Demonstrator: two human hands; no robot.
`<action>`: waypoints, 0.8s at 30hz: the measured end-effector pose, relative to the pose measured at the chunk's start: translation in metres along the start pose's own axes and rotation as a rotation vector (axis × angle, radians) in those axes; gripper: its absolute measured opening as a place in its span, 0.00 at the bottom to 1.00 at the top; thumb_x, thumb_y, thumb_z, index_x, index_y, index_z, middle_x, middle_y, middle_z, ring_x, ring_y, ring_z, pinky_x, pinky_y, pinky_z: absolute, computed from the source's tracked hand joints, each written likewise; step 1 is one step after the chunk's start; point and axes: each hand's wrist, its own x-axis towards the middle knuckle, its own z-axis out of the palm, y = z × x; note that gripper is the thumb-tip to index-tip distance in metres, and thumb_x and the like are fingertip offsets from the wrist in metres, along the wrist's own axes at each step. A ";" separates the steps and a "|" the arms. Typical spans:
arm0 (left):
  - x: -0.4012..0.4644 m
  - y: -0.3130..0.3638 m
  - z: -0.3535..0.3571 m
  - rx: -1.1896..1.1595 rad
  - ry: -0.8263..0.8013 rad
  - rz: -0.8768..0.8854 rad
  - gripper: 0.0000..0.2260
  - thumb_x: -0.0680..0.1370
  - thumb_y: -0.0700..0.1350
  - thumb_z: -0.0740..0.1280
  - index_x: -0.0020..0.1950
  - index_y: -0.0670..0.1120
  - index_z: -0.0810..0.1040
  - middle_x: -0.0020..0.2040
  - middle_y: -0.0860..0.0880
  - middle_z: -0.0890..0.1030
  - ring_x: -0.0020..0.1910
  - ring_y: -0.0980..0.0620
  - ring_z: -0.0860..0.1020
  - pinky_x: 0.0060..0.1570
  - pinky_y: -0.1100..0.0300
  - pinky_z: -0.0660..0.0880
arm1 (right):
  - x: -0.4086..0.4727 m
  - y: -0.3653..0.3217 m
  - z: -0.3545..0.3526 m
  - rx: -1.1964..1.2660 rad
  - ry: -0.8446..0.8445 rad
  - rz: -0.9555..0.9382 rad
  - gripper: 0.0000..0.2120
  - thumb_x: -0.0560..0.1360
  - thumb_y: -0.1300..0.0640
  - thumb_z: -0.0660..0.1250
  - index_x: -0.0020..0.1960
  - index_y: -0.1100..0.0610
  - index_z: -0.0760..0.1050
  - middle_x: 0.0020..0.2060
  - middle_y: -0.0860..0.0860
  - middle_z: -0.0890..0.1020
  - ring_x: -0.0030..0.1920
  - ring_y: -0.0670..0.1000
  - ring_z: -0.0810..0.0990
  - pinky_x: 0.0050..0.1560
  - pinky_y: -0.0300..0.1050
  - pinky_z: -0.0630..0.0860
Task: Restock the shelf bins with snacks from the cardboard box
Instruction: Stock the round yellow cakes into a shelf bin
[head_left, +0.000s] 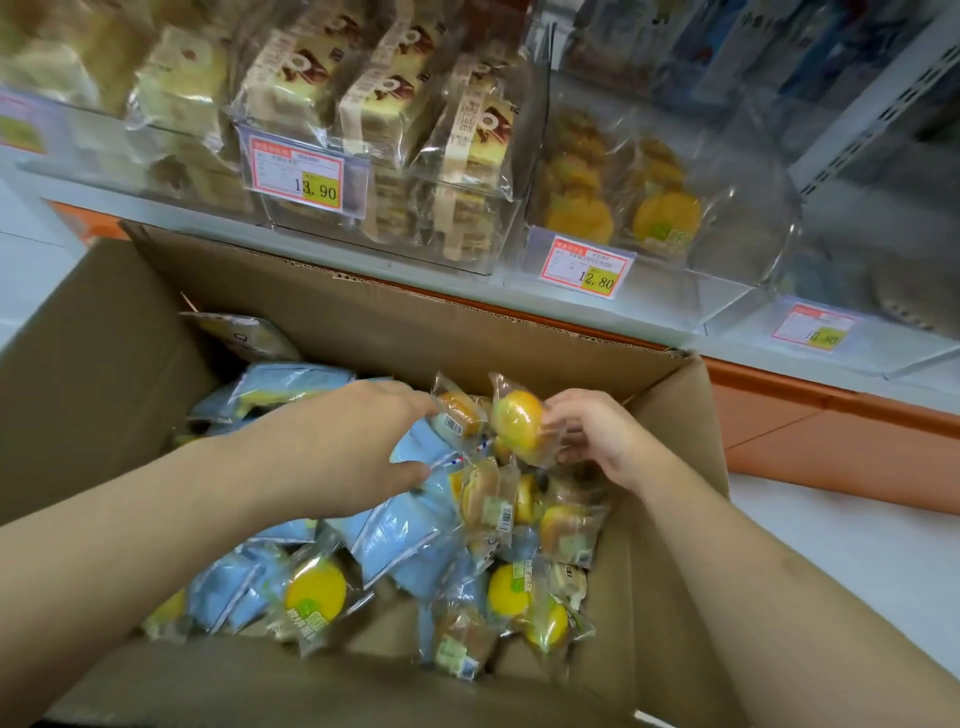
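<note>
Hands (597, 436) — on boxed snacks (519, 428)

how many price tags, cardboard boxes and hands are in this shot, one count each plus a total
price tags: 4 (the far-left one is blurred)
cardboard box: 1
hands: 2, left hand and right hand, the right pinching a yellow cake packet
total: 7

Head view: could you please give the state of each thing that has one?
cardboard box: open, partly full of packets
left hand: grips a wrapped cake
right hand: pinches yellow cake packet
12.80 bin: part filled
13.90 bin: full
</note>
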 end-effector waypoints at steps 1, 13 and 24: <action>0.000 0.001 -0.001 -0.024 0.015 0.001 0.32 0.82 0.62 0.67 0.83 0.58 0.58 0.80 0.58 0.65 0.77 0.55 0.67 0.71 0.57 0.69 | -0.011 -0.007 -0.003 0.132 -0.107 -0.008 0.13 0.66 0.54 0.71 0.49 0.59 0.81 0.43 0.57 0.84 0.45 0.59 0.81 0.46 0.51 0.77; -0.013 -0.021 -0.028 -0.587 -0.071 -0.026 0.18 0.71 0.48 0.83 0.58 0.51 0.81 0.49 0.52 0.88 0.48 0.52 0.87 0.57 0.48 0.83 | -0.070 -0.034 0.055 0.357 -0.723 -0.081 0.28 0.79 0.52 0.63 0.71 0.72 0.72 0.51 0.61 0.81 0.52 0.61 0.81 0.61 0.62 0.74; -0.018 -0.055 -0.055 -0.158 0.071 -0.298 0.26 0.68 0.56 0.83 0.60 0.60 0.74 0.46 0.56 0.76 0.43 0.51 0.80 0.45 0.51 0.83 | 0.038 0.006 0.097 -0.645 0.111 -0.243 0.33 0.73 0.45 0.79 0.76 0.45 0.72 0.65 0.46 0.77 0.64 0.50 0.77 0.65 0.48 0.76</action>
